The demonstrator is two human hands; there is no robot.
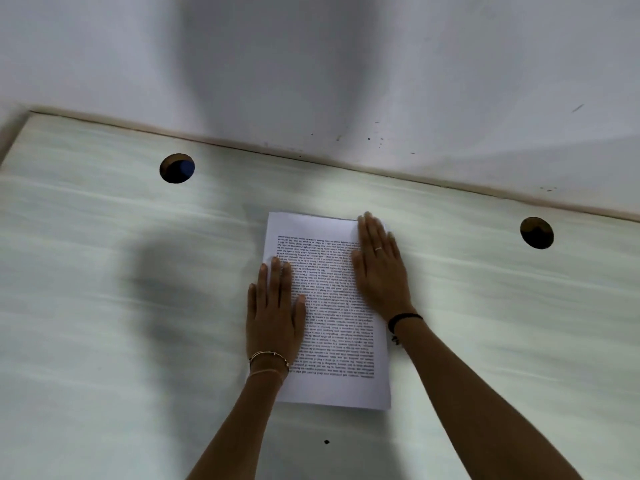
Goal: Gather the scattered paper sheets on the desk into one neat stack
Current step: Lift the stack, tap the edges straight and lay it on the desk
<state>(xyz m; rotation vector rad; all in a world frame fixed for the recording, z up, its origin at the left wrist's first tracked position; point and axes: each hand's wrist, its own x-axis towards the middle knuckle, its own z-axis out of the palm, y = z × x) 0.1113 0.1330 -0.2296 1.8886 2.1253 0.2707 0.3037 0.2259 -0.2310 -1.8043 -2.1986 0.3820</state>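
A stack of white paper sheets lies in the middle of the pale desk, its top sheet printed with text that reads upside down from here. My left hand lies flat with straight fingers on the stack's left edge. My right hand lies flat on the stack's upper right edge, partly over the desk. Both palms face down. The sheet edges look nearly aligned, with a slight offset showing at the far right corner.
Two round cable holes pierce the desk, one at the back left and one at the right. A white wall runs along the desk's far edge. A small dark speck sits near the front.
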